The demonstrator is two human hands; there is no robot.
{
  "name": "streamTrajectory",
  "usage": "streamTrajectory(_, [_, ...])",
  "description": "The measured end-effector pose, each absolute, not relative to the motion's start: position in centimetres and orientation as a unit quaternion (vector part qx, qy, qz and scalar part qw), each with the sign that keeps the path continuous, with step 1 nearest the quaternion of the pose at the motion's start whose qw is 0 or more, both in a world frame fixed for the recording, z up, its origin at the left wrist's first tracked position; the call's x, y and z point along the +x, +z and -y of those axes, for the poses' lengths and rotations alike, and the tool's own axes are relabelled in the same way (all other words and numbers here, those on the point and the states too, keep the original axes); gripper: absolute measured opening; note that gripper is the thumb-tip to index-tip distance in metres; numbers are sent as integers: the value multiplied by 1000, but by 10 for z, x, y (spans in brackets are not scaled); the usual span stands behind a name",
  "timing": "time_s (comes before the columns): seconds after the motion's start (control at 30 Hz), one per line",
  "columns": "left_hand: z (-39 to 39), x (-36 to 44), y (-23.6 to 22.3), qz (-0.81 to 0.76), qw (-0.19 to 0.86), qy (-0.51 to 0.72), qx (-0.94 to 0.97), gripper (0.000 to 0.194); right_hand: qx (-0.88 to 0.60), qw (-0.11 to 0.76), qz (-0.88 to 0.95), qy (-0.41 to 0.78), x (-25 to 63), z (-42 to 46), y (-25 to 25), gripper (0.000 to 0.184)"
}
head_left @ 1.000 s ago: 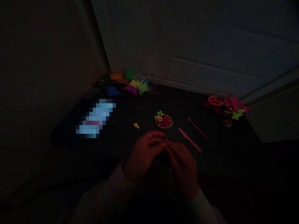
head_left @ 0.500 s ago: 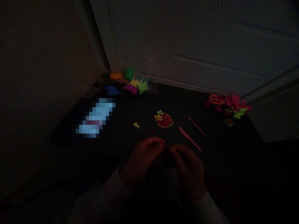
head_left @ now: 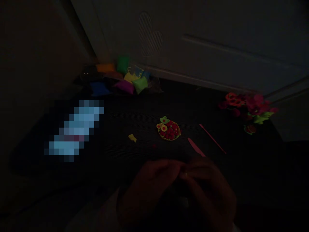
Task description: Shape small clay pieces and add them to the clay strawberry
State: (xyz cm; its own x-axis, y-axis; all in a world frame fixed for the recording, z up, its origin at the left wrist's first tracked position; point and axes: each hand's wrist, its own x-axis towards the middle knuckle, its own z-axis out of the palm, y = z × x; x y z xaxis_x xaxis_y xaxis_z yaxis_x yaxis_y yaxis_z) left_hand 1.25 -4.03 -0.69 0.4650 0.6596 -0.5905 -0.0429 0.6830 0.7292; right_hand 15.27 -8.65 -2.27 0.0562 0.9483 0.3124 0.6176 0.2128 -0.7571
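In dim light, my left hand (head_left: pixel 155 177) and my right hand (head_left: pixel 213 185) meet fingertip to fingertip above the near edge of the dark table. Both are closed in a pinch. A tiny pale yellow bit (head_left: pixel 186 174) shows at the right fingertips; its kind is too dark to make out. Whatever the left fingers hold is hidden. Beyond them sits a small clay basket (head_left: pixel 181 132) filled with red balls, with flower shapes on its rim. A yellow clay lump (head_left: pixel 132 138) and a small red bit (head_left: pixel 154 146) lie nearby. Just past my right hand lies a pink plastic knife (head_left: pixel 196 147).
A thin pink modelling stick (head_left: pixel 212 138) lies right of the knife. Bright clay flowers (head_left: pixel 253 106) and a small round clay piece (head_left: pixel 249 129) are at the far right. Colourful clay packets (head_left: pixel 124 86) lie at the back left, behind a lit, pixelated screen (head_left: pixel 77 129).
The view has moved closer and grown darker. My hands have come together, their fingertips now meeting, and my right hand overlaps the knife's near end in view.
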Motion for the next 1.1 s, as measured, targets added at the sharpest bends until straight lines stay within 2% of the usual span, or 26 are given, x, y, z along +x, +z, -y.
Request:
streamTrajectory(0.1, [38, 13, -10, -423, 835, 186, 299, 18, -605, 395, 671, 165, 155, 83, -21, 10])
streamTrajectory(0.27, [29, 10, -15, -379, 868, 159, 279, 15, -597, 370, 690, 176, 157, 83, -21, 24])
streamTrajectory(0.53, [24, 15, -11, -429, 808, 187, 359, 10, -602, 388, 669, 201, 157, 84, -23, 32])
streamTrajectory(0.77, [28, 9, -10, -477, 755, 174, 416, 9, -555, 327, 735, 212, 162, 88, -29, 45])
streamTrajectory(0.93, [28, 3, -12, -457, 711, 181, 503, 9, -550, 360, 709, 255, 159, 88, -25, 41])
streamTrajectory(1.1, [29, 2, -10, -458, 718, 172, 494, 8, -544, 385, 689, 283, 152, 89, -23, 41])
